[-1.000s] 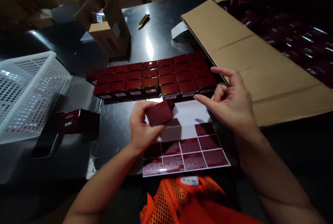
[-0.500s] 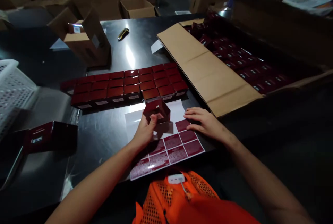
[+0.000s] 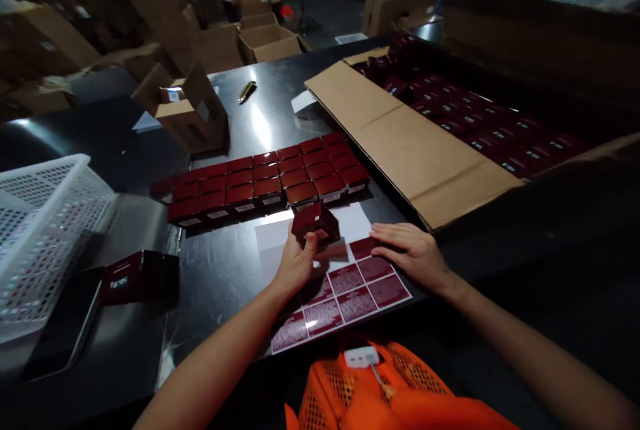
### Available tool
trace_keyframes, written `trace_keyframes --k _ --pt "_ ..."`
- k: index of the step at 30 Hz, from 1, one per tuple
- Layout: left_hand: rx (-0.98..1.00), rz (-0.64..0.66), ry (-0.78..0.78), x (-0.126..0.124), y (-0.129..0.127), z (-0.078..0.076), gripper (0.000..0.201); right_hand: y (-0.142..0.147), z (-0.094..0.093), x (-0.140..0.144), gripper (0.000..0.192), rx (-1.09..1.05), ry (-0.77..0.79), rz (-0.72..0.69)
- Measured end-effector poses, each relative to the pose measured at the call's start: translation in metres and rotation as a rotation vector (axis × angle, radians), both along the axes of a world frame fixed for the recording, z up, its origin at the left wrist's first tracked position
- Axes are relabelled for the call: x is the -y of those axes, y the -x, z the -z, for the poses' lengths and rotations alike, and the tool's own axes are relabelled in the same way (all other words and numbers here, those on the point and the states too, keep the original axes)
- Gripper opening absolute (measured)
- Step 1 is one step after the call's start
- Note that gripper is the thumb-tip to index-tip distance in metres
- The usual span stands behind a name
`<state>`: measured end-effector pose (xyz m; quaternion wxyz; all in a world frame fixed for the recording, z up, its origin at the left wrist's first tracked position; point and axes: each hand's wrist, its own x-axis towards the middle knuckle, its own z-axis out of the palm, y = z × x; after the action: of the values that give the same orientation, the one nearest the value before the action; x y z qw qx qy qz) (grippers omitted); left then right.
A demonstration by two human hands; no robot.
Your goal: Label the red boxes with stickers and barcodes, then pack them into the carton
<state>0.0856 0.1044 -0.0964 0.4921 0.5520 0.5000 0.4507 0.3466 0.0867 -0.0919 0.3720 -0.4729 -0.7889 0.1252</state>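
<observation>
My left hand [image 3: 296, 265] grips a small dark red box [image 3: 315, 223], thumb on the near side, and holds it tilted above a sheet of labels [image 3: 355, 303]. Dark red printed labels fill the sheet's near and right parts, while its far part is bare white backing. At the sheet's right edge rests my right hand [image 3: 413, 253], palm down with the fingers stretched out over a label near the upper right. I see nothing held in it. Just beyond the sheet stand rows of matching dark red boxes [image 3: 260, 180], small white stickers on their near faces.
An open carton [image 3: 415, 143] of dark red boxes stands at right, its flap over the table. At left are a white plastic basket [image 3: 55, 217], a phone [image 3: 65, 323] and another dark red box [image 3: 140, 277]. Behind lie a small open carton [image 3: 190, 113] and a yellow cutter [image 3: 247, 91].
The camera view has turned, so everything sits further right and lower. Both hands keep nearly the same places over the sheet, and the left still holds the box.
</observation>
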Motion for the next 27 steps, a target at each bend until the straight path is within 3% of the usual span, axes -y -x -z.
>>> trace_keyframes --k 5,8,11,15,17,19,21,22,24,27 --pt "0.151 0.035 0.139 0.001 -0.001 -0.008 0.067 0.006 0.001 0.001 0.01 -0.037 0.042 0.116" --pt "0.179 0.052 0.141 0.001 -0.002 -0.011 0.071 0.003 -0.003 0.008 0.011 -0.039 -0.009 0.012" --pt "0.216 0.031 0.147 0.0 -0.003 -0.012 0.075 -0.008 -0.02 0.018 0.013 -0.11 -0.024 -0.094" --pt "0.287 -0.025 0.161 -0.001 -0.005 -0.015 0.085 -0.011 -0.06 0.01 0.014 -0.406 -0.102 0.015" --pt "0.313 -0.055 0.176 -0.002 -0.003 -0.016 0.092 0.007 -0.077 -0.005 0.04 -0.436 -0.078 -0.006" --pt "0.348 -0.092 0.172 -0.003 0.001 -0.019 0.095 0.038 -0.086 -0.023 0.083 -0.338 -0.012 -0.149" --pt "0.367 -0.133 0.12 -0.006 0.008 -0.024 0.095 0.073 -0.087 -0.04 0.118 -0.225 0.015 -0.295" --pt "0.357 -0.157 0.083 -0.007 0.011 -0.027 0.095 0.089 -0.084 -0.047 0.126 -0.21 0.015 -0.349" --pt "0.28 -0.177 0.0 -0.01 0.016 -0.032 0.096 0.113 -0.076 -0.057 0.125 -0.267 0.014 -0.393" --pt "0.139 -0.099 -0.077 -0.013 0.018 -0.034 0.091 0.123 -0.06 -0.062 0.107 -0.456 0.021 -0.354"
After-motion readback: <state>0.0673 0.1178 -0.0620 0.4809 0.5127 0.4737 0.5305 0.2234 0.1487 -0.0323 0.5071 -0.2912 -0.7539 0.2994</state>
